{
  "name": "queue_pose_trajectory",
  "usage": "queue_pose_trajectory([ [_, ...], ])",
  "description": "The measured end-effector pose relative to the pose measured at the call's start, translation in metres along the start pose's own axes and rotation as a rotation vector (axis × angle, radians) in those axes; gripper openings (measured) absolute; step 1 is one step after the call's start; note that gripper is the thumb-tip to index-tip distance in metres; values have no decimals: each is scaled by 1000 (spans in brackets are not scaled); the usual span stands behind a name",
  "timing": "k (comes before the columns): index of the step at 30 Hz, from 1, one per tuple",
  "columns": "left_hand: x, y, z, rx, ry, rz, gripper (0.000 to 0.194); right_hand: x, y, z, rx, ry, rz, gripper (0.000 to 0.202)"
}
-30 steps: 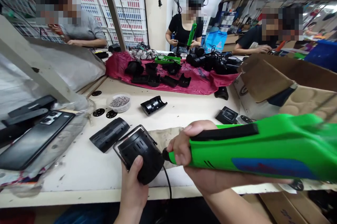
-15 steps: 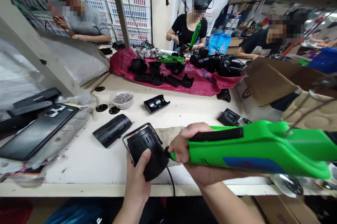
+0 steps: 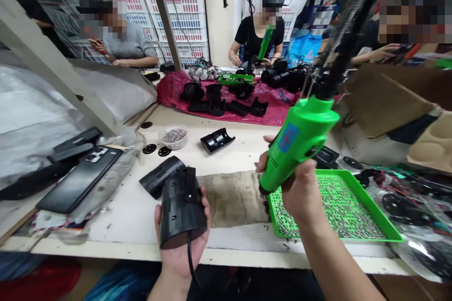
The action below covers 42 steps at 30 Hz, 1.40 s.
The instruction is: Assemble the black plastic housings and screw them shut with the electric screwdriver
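My left hand (image 3: 181, 254) cups a black cylindrical lamp housing (image 3: 183, 211) from below, with a bracket and a screw on its upper side. A black cable (image 3: 190, 258) hangs from its near end. My right hand (image 3: 300, 183) is wrapped around a green electric screwdriver (image 3: 294, 141), which tilts with its tip down at the left edge of a green tray (image 3: 391, 235) of small screws. Behind the held housing lies a black half shell (image 3: 160, 176). Another half shell (image 3: 217, 141) rests farther back, right of a clear bowl of screws (image 3: 173, 137).
A grey cloth pad (image 3: 233, 199) lies between my hands. At the left is a phone (image 3: 81, 178) on plastic wrap. Black parts cover a pink sheet (image 3: 275, 112) at the back. Wires and discs (image 3: 391, 202) lie right of the tray. Several co-workers (image 3: 259, 37) sit beyond.
The screwdriver has left the housing and swung from lying level to tilted tip down by the screw tray. The housing has turned in my left hand, its bracket now on top.
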<state>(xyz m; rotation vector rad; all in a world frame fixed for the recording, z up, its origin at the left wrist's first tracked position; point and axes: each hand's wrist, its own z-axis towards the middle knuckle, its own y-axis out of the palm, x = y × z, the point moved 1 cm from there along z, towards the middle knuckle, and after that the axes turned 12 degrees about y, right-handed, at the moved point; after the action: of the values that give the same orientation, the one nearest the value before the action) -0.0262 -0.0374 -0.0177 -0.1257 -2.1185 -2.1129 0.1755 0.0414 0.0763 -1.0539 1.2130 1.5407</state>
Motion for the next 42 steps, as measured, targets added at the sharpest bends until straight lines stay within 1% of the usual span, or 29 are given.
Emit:
queue_pose_trajectory([
  [2, 1, -1, -1, 30, -39, -50, 69, 9, -4, 3, 14, -12, -117, 45],
  [3, 1, -2, -1, 42, -43, -54, 70, 13, -6, 3, 26, -13, -160, 41],
  [7, 2, -4, -2, 61, -4, -26, 77, 27, -8, 4, 34, 46, -219, 37],
  [10, 2, -4, -2, 156, -2, -67, 77, 33, -10, 4, 47, 66, -211, 35],
  [12, 2, -3, -1, 194, -6, -80, 76, 35, -12, 4, 62, 71, -212, 34],
  [14, 1, -2, -1, 178, -8, -62, 74, 35, -14, 4, 74, 76, -215, 33],
  [18, -2, 0, 1, 39, -7, 25, 68, 34, -16, 3, 89, 64, -212, 32],
  [21, -5, 2, 1, -70, 25, 117, 62, 35, -16, 2, 94, 59, -224, 32],
  [23, -8, 3, 1, -105, 57, 159, 58, 35, -15, 1, 95, 63, -237, 31],
  [26, -10, 2, 1, -60, 83, 142, 56, 36, -14, 0, 99, 54, -245, 32],
  [29, -11, -1, 0, 1, 70, 107, 59, 35, -13, 0, 102, 25, -270, 31],
  [31, -11, -2, 0, 16, 68, 105, 61, 34, -13, 0, 106, 12, -294, 29],
  [37, -13, 0, -2, 19, 77, 87, 65, 34, -13, -1, 111, 13, -312, 30],
  [42, -10, 3, -1, -16, 49, 91, 64, 35, -13, -1, 109, 23, -289, 32],
])
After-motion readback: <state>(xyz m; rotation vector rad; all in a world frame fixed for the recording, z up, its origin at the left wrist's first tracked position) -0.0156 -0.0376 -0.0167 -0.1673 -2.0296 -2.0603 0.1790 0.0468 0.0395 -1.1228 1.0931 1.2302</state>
